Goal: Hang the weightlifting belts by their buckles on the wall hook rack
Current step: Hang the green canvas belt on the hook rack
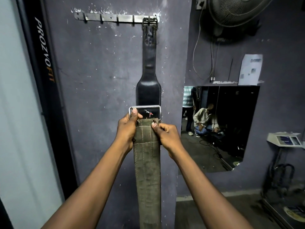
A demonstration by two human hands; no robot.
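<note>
A metal hook rack [105, 17] is fixed high on the purple wall. From its rightmost hook a black leather belt [149, 63] hangs by its buckle. In front of that belt's lower part I hold an olive-green canvas belt [146, 162] upright, its silver rectangular buckle [145, 107] at the top. My left hand [127, 128] grips the belt's left edge, thumb lying along the buckle's left side. My right hand [166, 133] pinches the right edge just under the buckle. The canvas belt hangs straight down out of the frame.
Several hooks left of the black belt are bare. A black post marked PROZVOFIT [43, 50] stands at the left. A mirror [219, 128] reflecting people, a wall fan [236, 12], a paper notice [250, 69] and a small stand [283, 139] lie to the right.
</note>
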